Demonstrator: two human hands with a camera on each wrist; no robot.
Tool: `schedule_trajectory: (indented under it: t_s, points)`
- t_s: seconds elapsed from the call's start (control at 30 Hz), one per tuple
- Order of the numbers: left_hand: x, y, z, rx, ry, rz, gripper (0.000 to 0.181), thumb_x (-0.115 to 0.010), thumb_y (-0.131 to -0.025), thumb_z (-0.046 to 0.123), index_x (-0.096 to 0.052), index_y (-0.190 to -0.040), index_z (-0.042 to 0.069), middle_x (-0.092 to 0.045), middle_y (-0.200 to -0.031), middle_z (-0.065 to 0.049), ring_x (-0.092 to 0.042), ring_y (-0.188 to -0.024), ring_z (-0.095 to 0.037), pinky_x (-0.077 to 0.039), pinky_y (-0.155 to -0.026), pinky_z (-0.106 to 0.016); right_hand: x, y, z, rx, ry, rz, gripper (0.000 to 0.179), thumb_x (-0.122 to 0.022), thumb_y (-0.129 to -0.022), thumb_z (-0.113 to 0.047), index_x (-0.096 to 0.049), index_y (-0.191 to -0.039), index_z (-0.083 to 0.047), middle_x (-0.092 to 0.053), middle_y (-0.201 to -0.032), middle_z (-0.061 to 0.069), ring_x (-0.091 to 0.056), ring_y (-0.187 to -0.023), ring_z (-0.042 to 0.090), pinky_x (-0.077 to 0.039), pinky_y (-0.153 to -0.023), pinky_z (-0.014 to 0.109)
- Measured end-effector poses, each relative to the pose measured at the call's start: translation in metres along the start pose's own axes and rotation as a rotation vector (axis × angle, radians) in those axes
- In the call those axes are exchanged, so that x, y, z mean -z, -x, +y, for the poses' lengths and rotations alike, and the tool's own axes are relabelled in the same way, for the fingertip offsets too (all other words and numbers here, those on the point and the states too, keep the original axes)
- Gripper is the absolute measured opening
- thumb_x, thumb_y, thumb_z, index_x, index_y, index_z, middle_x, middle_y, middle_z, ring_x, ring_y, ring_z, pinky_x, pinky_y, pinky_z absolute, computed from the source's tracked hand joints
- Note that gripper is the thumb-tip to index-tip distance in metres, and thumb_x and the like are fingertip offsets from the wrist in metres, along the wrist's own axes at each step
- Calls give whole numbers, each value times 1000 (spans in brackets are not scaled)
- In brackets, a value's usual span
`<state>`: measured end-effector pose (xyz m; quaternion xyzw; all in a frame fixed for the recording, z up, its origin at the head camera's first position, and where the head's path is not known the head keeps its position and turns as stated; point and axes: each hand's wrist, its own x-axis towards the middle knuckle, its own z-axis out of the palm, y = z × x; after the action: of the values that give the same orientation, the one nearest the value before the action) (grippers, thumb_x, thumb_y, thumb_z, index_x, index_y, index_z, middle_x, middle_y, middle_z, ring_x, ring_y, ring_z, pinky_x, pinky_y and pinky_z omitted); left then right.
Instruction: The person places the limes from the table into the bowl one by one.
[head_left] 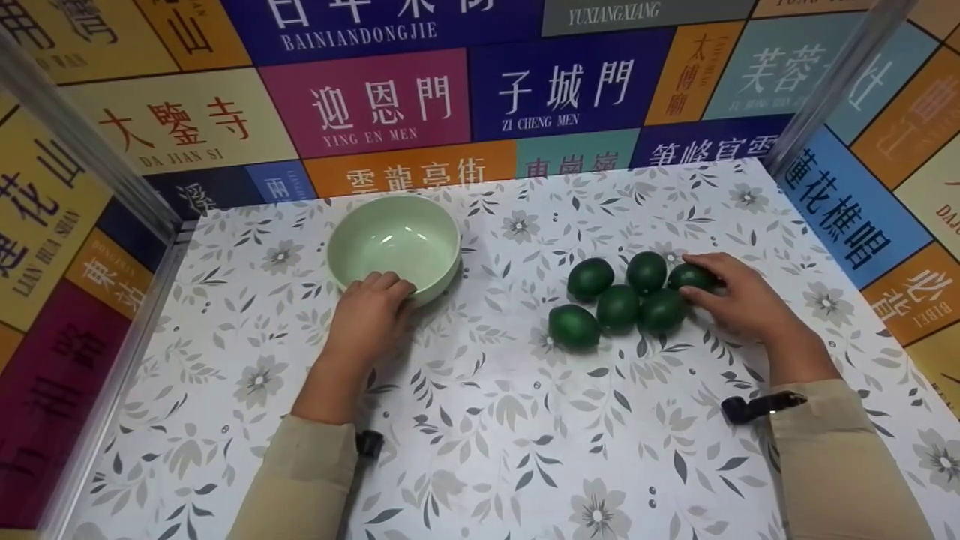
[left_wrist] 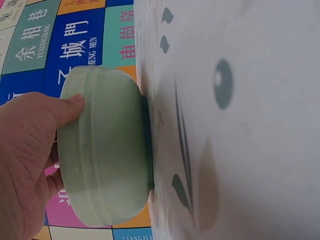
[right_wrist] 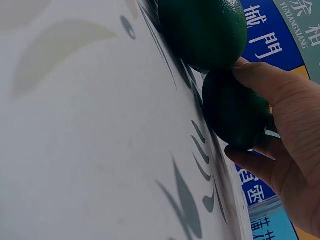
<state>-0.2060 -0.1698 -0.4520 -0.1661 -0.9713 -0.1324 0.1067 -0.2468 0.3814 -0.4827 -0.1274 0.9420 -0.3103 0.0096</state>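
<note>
A light green bowl (head_left: pixel 397 240) stands upright on the table at the left. My left hand (head_left: pixel 373 307) pinches its near rim, with the thumb on the outer wall and the other fingers over the inside; the left wrist view shows the thumb on the bowl (left_wrist: pixel 110 150). Over at the right, several dark green limes (head_left: pixel 619 308) lie in a close cluster. My right hand (head_left: pixel 742 296) holds the rightmost lime (head_left: pixel 691 277) between thumb and fingers. In the right wrist view that lime (right_wrist: pixel 234 110) sits close to the tabletop, beside a larger-looking lime (right_wrist: pixel 202 32).
A white cloth with grey flowers and leaves covers the table (head_left: pixel 480 420). Coloured panels with writing (head_left: pixel 367 101) rise behind the table and on both sides. Clear upright posts mark the back corners. Dark straps with small cameras (head_left: pixel 761 406) sit at the wrists.
</note>
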Motion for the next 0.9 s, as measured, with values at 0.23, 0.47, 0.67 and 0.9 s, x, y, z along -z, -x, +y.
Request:
schedule_trajectory:
  t_s: [0.23,0.47,0.67,0.9]
  points:
    - [-1,-1,0,-23,0,26,14,-70,-98,13,-74,-111,10,-72,-106,-6,-66,-106,-29,-50,-92,-49,1,1,-2,-27,-10,-7,62,-67,-101,-36,-48,-154,-11,-49,-153,21,-45,-141,46,-33,-115,65]
    - [-1,-1,0,-25,7,27,13,-68,-99,12,-74,-110,10,-72,-107,-5,-66,-107,-29,-50,-92,-48,1,2,-4,-43,-18,-11,63,-67,-101,-38,-49,-154,-11,-49,-153,20,-44,-141,46,-32,-116,64]
    - [0,0,-1,-42,10,47,12,-68,-98,10,-74,-108,9,-73,-105,-6,-67,-103,-29,-51,-89,-47,0,2,-4,-35,-7,-11,62,-68,-100,-37,-49,-153,-10,-49,-153,21,-44,-141,46,-32,-116,65]
    - [-1,1,1,-56,11,66,10,-69,-97,9,-75,-106,9,-73,-103,-6,-67,-101,-30,-52,-85,-48,1,2,-7,-36,-10,-5,62,-69,-100,-37,-50,-153,-11,-50,-151,21,-46,-140,46,-32,-115,66]
